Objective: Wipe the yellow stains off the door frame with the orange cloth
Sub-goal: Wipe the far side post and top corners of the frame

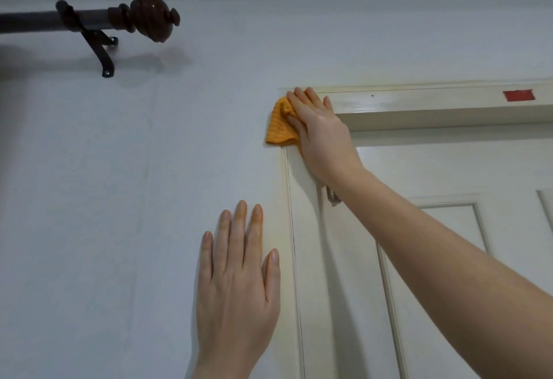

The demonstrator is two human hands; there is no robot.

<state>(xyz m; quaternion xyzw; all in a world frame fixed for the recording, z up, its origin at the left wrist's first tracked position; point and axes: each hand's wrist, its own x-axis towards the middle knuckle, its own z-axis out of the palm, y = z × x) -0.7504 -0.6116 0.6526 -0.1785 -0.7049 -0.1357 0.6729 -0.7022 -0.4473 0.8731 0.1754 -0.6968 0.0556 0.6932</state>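
Note:
The cream door frame [302,229] runs up the middle and across the top right. My right hand [320,130] presses the orange cloth [279,124] flat against the frame's upper left corner, with most of the cloth hidden under the palm. Faint yellowish tint shows along the frame's left edge below the cloth. My left hand [236,271] lies flat on the white wall just left of the frame, fingers spread and holding nothing; its fingertips look orange-tinted.
A dark curtain rod [89,19] with a brown finial and bracket juts from the wall at upper left. A red tape patch [518,95] sits on the frame's top bar. The white panelled door [449,229] fills the right.

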